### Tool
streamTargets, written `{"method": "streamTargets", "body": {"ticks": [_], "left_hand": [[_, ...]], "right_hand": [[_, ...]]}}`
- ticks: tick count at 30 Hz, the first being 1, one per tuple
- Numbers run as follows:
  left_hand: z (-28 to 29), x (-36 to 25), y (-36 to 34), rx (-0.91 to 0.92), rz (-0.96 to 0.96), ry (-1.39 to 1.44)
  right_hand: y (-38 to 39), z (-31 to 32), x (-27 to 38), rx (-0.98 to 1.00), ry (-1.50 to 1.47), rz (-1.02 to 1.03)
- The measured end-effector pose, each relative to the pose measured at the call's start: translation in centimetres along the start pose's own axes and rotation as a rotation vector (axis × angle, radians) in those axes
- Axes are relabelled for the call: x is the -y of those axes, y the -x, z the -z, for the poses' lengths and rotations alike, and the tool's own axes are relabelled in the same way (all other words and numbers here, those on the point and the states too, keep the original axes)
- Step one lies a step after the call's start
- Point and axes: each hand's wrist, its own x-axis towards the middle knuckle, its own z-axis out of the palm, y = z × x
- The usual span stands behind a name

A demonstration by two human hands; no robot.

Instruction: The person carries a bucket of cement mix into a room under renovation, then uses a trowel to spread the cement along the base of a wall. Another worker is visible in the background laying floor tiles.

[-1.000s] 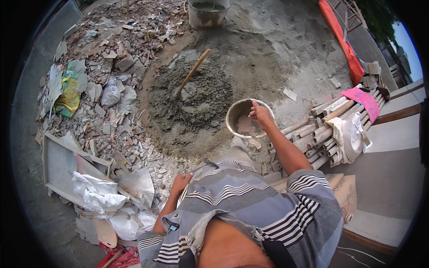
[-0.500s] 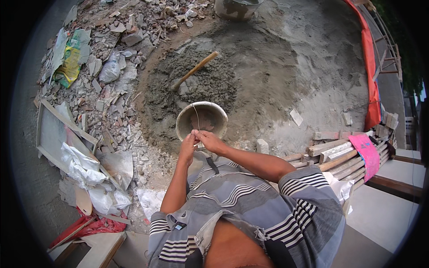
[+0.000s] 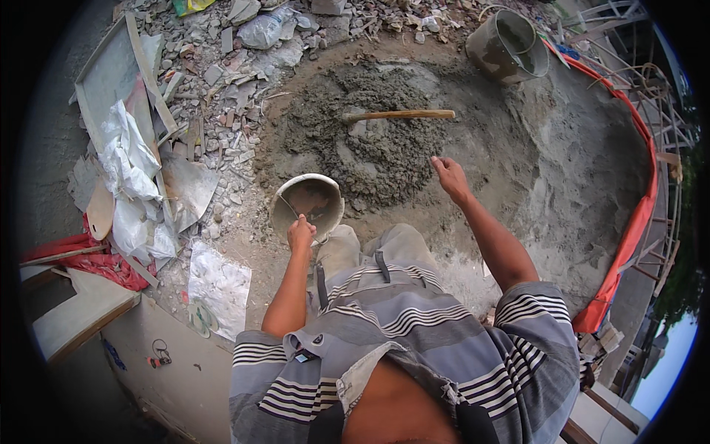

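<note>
A bucket [image 3: 336, 213] with a pale rim hangs tilted in front of my legs, its inside coated with grey residue. My left hand [image 3: 301, 234] is closed round its thin wire handle. Farther right, my right hand [image 3: 450, 177] is held out over the edge of the wet mortar heap [image 3: 325, 133], holding nothing, with its fingers partly apart. Just beyond it, a wooden tool handle [image 3: 407, 115] lies across the mortar. The working end of that tool is hidden in the mix.
A second bucket [image 3: 484, 55] stands tilted at the far right. Rubble [image 3: 214, 111] and white plastic sacks [image 3: 129, 170] spread along the left. An orange-red sheet [image 3: 625, 244] borders the grey sand [image 3: 584, 163] on the right.
My hands have parted: the left keeps the bucket's handle, while the right has let go and reached out right toward the mortar. My view has turned rightward.
</note>
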Motion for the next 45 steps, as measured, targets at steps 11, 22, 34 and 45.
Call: {"method": "streamTargets", "body": {"ticks": [11,22,34,45], "left_hand": [[5.7,5.3,-1.7,-0.275,0.196,0.237],[3.8,14.2,0.6,-0.552,0.245,0.379],[-1.8,15.3,-7.0,-0.537,0.280,0.495],[-6.3,17.9,-14.4,-0.427,0.236,0.561]], "right_hand": [[-15.3,5.0,-3.4,-0.107,0.579,0.218],[-27.7,2.9,-8.0,0.057,0.803,0.294],[-23.8,-4.4,-4.3,0.349,0.977,0.277],[-24.8,-7.2,-2.1,0.414,0.849,0.194]]}}
